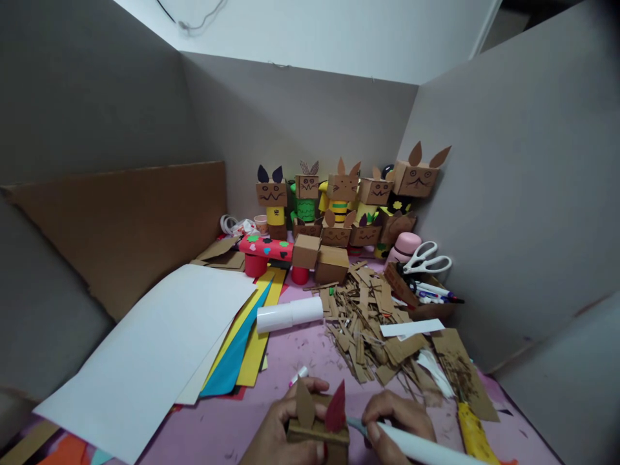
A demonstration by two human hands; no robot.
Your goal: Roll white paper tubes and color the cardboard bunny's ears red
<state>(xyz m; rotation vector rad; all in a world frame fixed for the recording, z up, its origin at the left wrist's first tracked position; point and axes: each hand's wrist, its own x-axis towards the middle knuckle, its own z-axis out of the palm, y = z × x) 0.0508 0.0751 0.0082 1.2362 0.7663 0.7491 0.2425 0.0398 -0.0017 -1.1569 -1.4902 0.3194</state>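
At the bottom edge my left hand (276,433) is closed around a small cardboard box (317,434) with two upright ears, one brown (305,403) and one red (336,408). My right hand (400,420) is closed on a white glue stick or pen (416,447), whose tip touches the box near the red ear. A small white marker (299,375) lies just behind my left hand.
Sheets of white (150,355), yellow and blue paper lie at left. A white roll (289,315), a pile of cardboard scraps (372,326), scissors (429,259), markers and a yellow cutter (475,436) surround the pink mat. Several cardboard animal figures (341,194) stand at the back. Grey walls enclose the space.
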